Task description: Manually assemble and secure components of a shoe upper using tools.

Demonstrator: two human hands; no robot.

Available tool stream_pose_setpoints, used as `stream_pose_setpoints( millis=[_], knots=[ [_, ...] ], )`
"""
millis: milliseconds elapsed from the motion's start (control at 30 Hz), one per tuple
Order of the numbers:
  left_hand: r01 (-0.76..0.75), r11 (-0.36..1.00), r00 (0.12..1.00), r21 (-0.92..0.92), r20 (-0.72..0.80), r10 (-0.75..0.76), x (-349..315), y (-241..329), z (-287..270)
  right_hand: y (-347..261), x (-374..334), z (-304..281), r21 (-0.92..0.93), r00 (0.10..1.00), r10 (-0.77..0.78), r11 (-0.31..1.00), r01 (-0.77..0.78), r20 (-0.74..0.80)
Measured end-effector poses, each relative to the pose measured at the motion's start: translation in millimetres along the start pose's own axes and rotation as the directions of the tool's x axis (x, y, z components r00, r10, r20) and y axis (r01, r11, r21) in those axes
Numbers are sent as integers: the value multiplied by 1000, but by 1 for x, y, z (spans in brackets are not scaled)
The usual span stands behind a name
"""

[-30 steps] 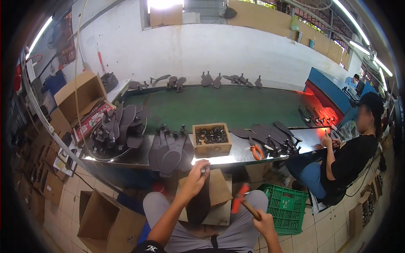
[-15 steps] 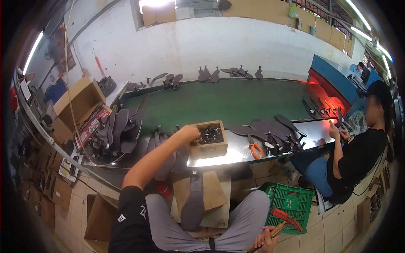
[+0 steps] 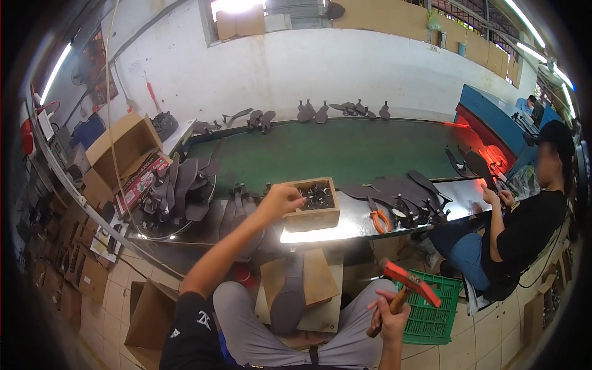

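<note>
My left hand [image 3: 282,202] is just above the left rim of a wooden box [image 3: 312,222] holding many small dark pieces. Its thumb and fingertips are pinched together; whatever they hold is too small to make out. My right hand [image 3: 392,319] grips a hammer [image 3: 412,282] by its wooden handle, the red head raised over my right thigh. Between my knees, a dark shoe sole [image 3: 288,305] lies lengthwise, with its narrow end toward the bench. Under it is a brown board [image 3: 322,279] on a pale base.
Orange-handled pliers [image 3: 380,219] and dark soles [image 3: 398,191] lie right of the box. More soles [image 3: 185,182] are piled left. Behind runs a green conveyor belt [image 3: 320,148]. A green crate [image 3: 431,317] stands by my right leg. Another person [image 3: 530,216] sits at right, handling a sole.
My left hand has come up out of the wooden box, its fingers pinched. My right hand has lifted the hammer up from low beside my thigh. The view has shifted slightly.
</note>
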State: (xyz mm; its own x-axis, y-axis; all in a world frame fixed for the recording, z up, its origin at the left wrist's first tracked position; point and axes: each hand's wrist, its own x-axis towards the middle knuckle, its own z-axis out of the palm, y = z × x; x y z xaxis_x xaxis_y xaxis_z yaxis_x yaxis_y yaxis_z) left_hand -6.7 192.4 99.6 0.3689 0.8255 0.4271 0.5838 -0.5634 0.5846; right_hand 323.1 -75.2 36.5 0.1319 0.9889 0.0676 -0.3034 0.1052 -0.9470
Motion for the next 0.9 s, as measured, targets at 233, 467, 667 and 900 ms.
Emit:
stream_pose_setpoints(
  millis=[233,467,667,900],
  knots=[
    [194,573,967,-796,59,-246,-105,174,-17,-78,48,83,-119,980,-100,985,121,172],
    [-9,753,970,-658,-189,-153,-149,204,-28,-90,39,130,-129,911,-132,972,196,390],
    [-48,896,953,-442,-288,-91,-157,209,-30,-80,25,135,-21,917,-172,981,192,359],
    [-173,952,905,-250,-422,54,-160,200,-19,-77,24,135,-1,930,-141,989,151,340]
  ],
)
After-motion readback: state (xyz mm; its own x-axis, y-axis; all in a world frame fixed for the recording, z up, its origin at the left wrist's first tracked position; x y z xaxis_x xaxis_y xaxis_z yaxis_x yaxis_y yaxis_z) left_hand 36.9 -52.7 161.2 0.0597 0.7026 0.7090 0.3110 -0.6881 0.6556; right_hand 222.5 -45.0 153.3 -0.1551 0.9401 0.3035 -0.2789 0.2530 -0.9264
